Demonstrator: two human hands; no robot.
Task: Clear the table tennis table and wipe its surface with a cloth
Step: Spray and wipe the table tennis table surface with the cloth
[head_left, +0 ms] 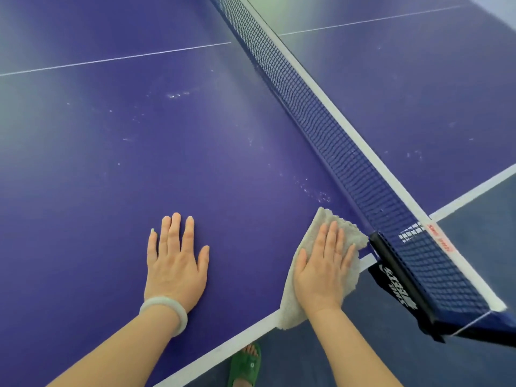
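Head view: the right hand (321, 272) is pressing flat, fingers straight, on the terry cloth (291, 305) lying on the table tennis table (111, 177) just beside the net (335, 141); the left hand (176, 263) is bracing flat, holding nothing, farther from the net. Pale smudges (312, 191) near the net are likely needing firm, overlapping strokes
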